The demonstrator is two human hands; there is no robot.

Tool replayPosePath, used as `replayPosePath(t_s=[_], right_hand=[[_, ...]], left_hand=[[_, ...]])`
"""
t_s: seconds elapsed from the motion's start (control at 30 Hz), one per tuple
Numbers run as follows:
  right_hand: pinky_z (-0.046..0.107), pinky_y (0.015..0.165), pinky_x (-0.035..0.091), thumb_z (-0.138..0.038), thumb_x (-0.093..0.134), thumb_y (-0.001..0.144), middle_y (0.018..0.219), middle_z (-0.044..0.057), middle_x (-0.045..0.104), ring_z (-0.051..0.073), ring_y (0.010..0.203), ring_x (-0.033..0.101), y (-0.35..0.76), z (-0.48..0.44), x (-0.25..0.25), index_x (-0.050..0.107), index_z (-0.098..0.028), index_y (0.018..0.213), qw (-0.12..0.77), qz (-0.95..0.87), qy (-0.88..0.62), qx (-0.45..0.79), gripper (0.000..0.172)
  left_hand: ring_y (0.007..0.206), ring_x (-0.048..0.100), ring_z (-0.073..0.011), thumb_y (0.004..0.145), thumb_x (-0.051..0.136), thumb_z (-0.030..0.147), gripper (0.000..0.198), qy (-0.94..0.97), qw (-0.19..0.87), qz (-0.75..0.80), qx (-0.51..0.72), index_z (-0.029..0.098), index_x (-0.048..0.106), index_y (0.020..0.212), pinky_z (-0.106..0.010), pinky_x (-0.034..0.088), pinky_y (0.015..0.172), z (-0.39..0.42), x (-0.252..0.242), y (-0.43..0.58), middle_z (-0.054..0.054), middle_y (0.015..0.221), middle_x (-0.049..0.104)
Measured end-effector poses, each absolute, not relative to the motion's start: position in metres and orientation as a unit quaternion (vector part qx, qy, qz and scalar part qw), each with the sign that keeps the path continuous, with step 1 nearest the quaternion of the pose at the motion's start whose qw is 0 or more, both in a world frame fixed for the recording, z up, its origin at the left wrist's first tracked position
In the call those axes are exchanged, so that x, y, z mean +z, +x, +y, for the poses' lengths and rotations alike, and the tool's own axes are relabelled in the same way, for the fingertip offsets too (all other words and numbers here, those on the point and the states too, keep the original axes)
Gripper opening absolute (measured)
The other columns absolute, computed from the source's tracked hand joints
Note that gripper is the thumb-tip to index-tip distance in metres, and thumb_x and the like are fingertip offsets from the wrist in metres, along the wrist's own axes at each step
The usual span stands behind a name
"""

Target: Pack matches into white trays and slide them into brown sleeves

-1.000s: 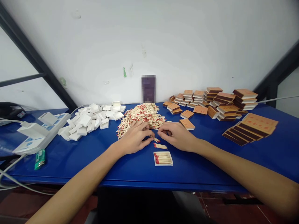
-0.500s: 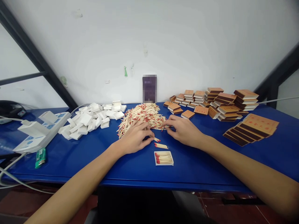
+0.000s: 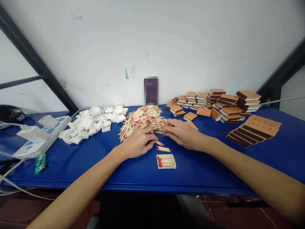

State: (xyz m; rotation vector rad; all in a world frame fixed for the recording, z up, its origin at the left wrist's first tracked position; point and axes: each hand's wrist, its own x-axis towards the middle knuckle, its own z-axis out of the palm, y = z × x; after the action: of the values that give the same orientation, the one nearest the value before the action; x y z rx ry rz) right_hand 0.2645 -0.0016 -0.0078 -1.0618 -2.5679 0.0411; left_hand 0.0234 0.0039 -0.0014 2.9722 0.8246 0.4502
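Note:
A large heap of red-tipped matches (image 3: 143, 119) lies at the middle of the blue table. My left hand (image 3: 140, 140) rests at the heap's front edge, thumb and forefinger closed on a few matches (image 3: 159, 143). To its right, my right hand (image 3: 178, 133) has its fingers pinched together, with a red match tip showing at the fingertips. Just in front of the hands lies a small row of matches (image 3: 163, 149). Nearer the table's front edge sits a white matchbox tray (image 3: 166, 161) holding several matches, their heads to the left.
White empty trays (image 3: 88, 122) are piled at the left, beside a power strip (image 3: 47, 136) and a green lighter (image 3: 40, 163). Orange matchbox sleeves and boxes (image 3: 228, 111) stand stacked at the right. A dark pixelated object (image 3: 151, 91) leans on the wall.
My right hand has moved slightly left and nearer to me, its fingers now closer to my left hand. Another orange box now shows behind it. The view has shifted slightly.

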Motion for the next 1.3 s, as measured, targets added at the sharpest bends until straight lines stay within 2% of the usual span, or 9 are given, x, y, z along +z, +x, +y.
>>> replayPosePath(t_s=[0.13,0.3,0.47,0.6,0.73,0.87,1.03,1.3], right_hand=[[0.035,0.079,0.041,-0.023,0.041,0.1,0.102,0.008,0.059,0.021,0.088,0.055,0.264,-0.008,-0.004,0.062,-0.021,0.099,0.174,-0.924,-0.338,0.036,0.022],[0.033,0.08,0.045,-0.019,0.039,0.099,0.1,0.007,0.057,0.02,0.091,0.056,0.263,-0.011,-0.007,0.061,-0.02,0.1,0.154,-0.929,-0.312,0.129,0.022],[0.032,0.083,0.047,-0.019,0.039,0.1,0.1,0.006,0.058,0.018,0.091,0.057,0.258,-0.011,-0.011,0.062,-0.021,0.099,0.189,-0.919,-0.29,0.187,0.023],[0.033,0.084,0.046,-0.019,0.046,0.097,0.102,0.006,0.059,0.018,0.093,0.057,0.256,-0.009,-0.012,0.063,-0.022,0.105,0.2,-0.912,-0.307,0.184,0.018],[0.034,0.085,0.045,-0.024,0.052,0.096,0.105,0.006,0.057,0.021,0.099,0.056,0.258,-0.01,-0.009,0.064,-0.024,0.105,0.189,-0.906,-0.338,0.172,0.015],[0.036,0.085,0.045,-0.027,0.053,0.095,0.107,0.007,0.056,0.022,0.101,0.054,0.258,-0.011,-0.005,0.061,-0.023,0.102,0.19,-0.896,-0.364,0.167,0.011],[0.039,0.096,0.04,-0.025,0.054,0.095,0.107,0.005,0.064,0.021,0.102,0.056,0.256,-0.011,-0.006,0.059,-0.022,0.103,0.215,-0.907,-0.319,0.172,0.01],[0.034,0.085,0.042,-0.027,0.053,0.096,0.091,0.005,0.067,0.02,0.091,0.056,0.255,-0.01,-0.008,0.065,-0.022,0.096,0.222,-0.914,-0.307,0.144,0.014]], left_hand=[[0.096,0.046,-0.0217,0.096,0.05,0.02,0.021,0.953,0.014,0.265,0.144,0.022,0.07,0.103,-0.036,0.037,0.087,0.003,0.0,0.024,-0.005,0.096,0.06],[0.095,0.046,-0.0216,0.096,0.049,0.021,0.021,0.953,0.012,0.268,0.14,0.023,0.069,0.103,-0.037,0.037,0.087,0.004,0.0,0.025,-0.005,0.096,0.058],[0.094,0.045,-0.0217,0.095,0.053,0.023,0.015,0.947,-0.002,0.281,0.152,0.022,0.067,0.099,-0.036,0.036,0.086,0.006,-0.001,0.028,-0.004,0.095,0.059],[0.095,0.047,-0.0222,0.093,0.058,0.027,0.008,0.933,-0.011,0.31,0.184,0.02,0.06,0.096,-0.035,0.036,0.083,0.006,-0.004,0.031,-0.004,0.095,0.061],[0.091,0.05,-0.0216,0.09,0.063,0.029,0.015,0.92,-0.013,0.332,0.209,0.018,0.053,0.093,-0.034,0.036,0.081,0.005,-0.008,0.032,-0.003,0.092,0.062],[0.088,0.051,-0.0205,0.088,0.066,0.033,0.02,0.916,-0.008,0.336,0.217,0.019,0.052,0.091,-0.033,0.036,0.081,0.004,-0.008,0.031,-0.001,0.091,0.063],[0.085,0.052,-0.019,0.094,0.057,0.035,0.017,0.905,0.015,0.345,0.247,0.019,0.055,0.091,-0.033,0.037,0.081,0.004,-0.002,0.025,-0.001,0.088,0.063],[0.089,0.05,-0.0198,0.097,0.047,0.032,0.02,0.923,0.008,0.319,0.215,0.019,0.06,0.091,-0.035,0.034,0.084,0.0,0.002,0.023,-0.003,0.087,0.063]])
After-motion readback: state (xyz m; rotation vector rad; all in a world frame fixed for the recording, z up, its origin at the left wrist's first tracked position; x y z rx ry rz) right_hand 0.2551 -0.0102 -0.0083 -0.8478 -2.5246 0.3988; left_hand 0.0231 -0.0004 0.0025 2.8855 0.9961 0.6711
